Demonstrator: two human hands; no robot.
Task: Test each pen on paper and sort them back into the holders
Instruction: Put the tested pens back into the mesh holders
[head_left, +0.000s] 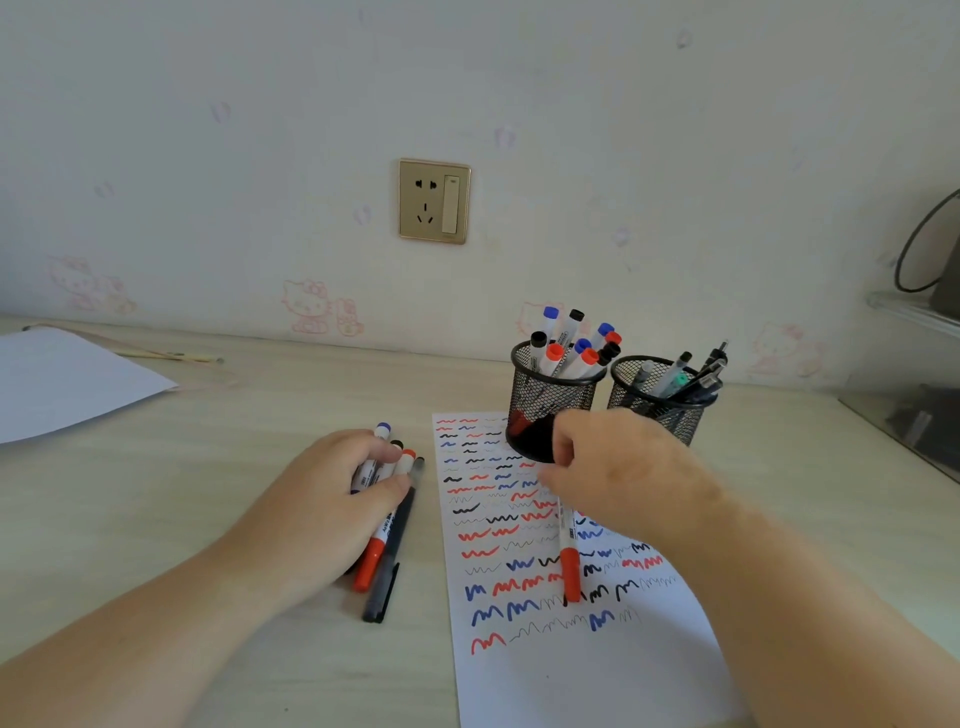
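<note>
Desk of pale wood grain, paper striped with red, blue and black squiggles
Two black mesh holders stand at the sheet's far edge, markers in the left holder, thin pens in the right holder; right hand pinches a red-capped marker, tip hidden, label print too blurred to read; left hand curls over a loose bundle of pens on bare desk left of the sheet

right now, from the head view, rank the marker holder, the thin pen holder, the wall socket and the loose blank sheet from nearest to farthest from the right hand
From the right hand:
1. Marker holder, just behind the fingers.
2. Thin pen holder, behind and to the right.
3. Wall socket, up on the wall.
4. Loose blank sheet, far left on the desk.
</note>
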